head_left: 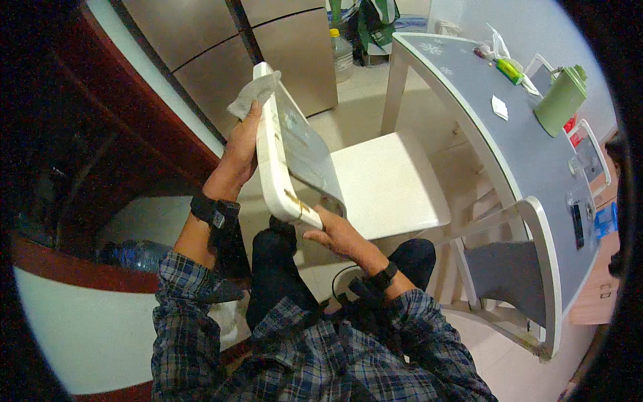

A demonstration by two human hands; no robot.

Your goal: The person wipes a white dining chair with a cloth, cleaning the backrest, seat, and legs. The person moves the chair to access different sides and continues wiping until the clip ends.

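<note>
Before me stands a white chair with a pale seat (392, 183) and a grey panel in its backrest (304, 145). My left hand (244, 138) presses a light grey cloth (253, 95) against the upper far part of the backrest's white frame. The frame's near corner is in the grip of my right hand (334, 231), fingers partly hidden behind it. Brownish marks show on the frame close to that hand.
To the right, a grey-topped table (507, 135) holds a green container (561, 100), a folded white tissue (499, 108) and a green packet (509, 71). Another grey-backed chair (545, 271) stands at its near side. Brown cabinet doors (296, 55) rise beyond; a large plastic bottle (135, 255) lies at left.
</note>
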